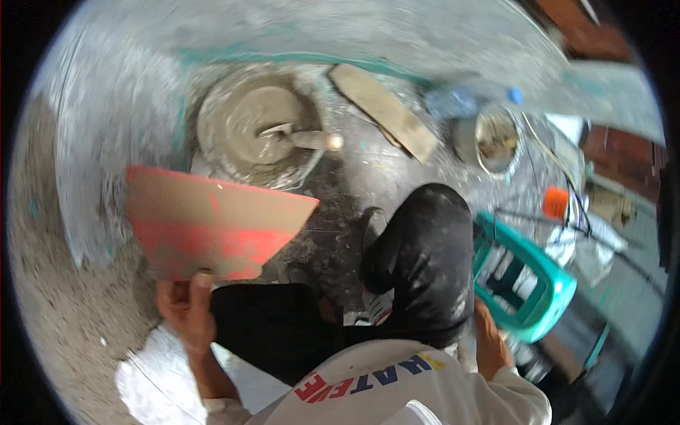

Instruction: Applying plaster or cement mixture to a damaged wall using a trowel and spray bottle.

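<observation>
We observe a red-and-brown board point(212, 225) just nearer than the round basin point(211, 117) of wet mortar point(248, 120); a teal plastic stool point(538, 249) at right. The left hand point(188, 308) grips the board's near edge; the right hand's point(490, 340) state we cannot determine. A trowel point(308, 140) lies in the basin.

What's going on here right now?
The person's left hand holds a flat red-and-brown board by its near edge. Ahead is a tub of wet-looking grey mix, with a handled tool resting in it. The right hand is low on the person's right, near a green plastic frame; whether it holds anything is unclear.
</observation>
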`<state>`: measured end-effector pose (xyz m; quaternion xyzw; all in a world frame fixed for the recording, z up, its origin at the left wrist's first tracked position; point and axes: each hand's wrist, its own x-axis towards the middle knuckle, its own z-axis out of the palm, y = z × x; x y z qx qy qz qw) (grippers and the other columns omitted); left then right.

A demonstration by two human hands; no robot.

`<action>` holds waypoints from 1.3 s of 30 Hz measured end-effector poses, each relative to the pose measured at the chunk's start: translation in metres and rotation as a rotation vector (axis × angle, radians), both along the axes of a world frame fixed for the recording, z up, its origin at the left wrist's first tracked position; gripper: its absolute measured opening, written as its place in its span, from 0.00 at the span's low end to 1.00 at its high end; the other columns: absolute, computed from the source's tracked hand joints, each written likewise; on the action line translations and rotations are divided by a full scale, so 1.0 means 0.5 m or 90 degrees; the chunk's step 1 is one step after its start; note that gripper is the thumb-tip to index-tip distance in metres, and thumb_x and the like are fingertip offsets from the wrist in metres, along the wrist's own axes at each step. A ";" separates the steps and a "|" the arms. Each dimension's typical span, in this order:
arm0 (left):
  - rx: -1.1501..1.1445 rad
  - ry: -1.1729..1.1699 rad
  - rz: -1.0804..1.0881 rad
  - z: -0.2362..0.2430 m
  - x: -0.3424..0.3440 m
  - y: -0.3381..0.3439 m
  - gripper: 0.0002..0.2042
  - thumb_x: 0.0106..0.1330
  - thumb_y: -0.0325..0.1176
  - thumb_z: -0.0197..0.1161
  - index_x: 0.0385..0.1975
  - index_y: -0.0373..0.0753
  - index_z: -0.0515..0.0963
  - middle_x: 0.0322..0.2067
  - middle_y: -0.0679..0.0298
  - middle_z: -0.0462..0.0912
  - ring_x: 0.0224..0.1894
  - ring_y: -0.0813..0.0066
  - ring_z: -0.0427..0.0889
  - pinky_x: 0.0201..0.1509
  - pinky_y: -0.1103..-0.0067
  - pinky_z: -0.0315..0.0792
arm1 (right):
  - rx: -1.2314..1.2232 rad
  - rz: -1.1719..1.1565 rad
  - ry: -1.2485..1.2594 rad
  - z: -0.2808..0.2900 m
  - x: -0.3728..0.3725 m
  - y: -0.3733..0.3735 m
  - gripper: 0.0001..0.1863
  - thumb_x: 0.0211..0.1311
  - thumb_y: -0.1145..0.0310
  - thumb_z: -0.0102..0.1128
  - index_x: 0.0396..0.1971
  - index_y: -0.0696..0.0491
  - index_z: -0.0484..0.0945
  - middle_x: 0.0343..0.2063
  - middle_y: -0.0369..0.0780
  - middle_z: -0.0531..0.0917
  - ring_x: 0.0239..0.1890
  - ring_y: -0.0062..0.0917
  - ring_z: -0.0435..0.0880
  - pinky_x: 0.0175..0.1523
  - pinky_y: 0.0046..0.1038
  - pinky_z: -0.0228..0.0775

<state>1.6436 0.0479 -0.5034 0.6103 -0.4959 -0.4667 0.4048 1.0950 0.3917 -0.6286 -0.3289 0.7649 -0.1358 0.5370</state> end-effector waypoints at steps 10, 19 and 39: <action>0.023 -0.017 0.206 0.112 0.040 0.159 0.15 0.76 0.33 0.62 0.56 0.32 0.77 0.47 0.67 0.83 0.49 0.80 0.78 0.56 0.79 0.71 | -0.424 0.406 0.116 0.158 0.223 -0.836 0.20 0.70 0.66 0.65 0.59 0.57 0.78 0.52 0.46 0.83 0.53 0.31 0.83 0.57 0.34 0.75; 0.041 0.118 0.088 0.120 0.039 0.273 0.16 0.78 0.40 0.60 0.53 0.33 0.80 0.40 0.69 0.82 0.41 0.82 0.78 0.53 0.79 0.71 | -0.440 1.018 0.280 0.050 0.433 -0.991 0.23 0.69 0.62 0.64 0.60 0.54 0.76 0.51 0.52 0.82 0.55 0.49 0.81 0.59 0.44 0.74; 0.141 0.209 0.376 -0.298 -0.040 0.187 0.16 0.77 0.43 0.61 0.50 0.37 0.73 0.47 0.60 0.81 0.43 0.67 0.85 0.49 0.69 0.81 | -0.741 0.902 0.596 0.067 0.453 -0.952 0.13 0.71 0.63 0.51 0.40 0.53 0.82 0.36 0.47 0.86 0.35 0.41 0.89 0.39 0.42 0.82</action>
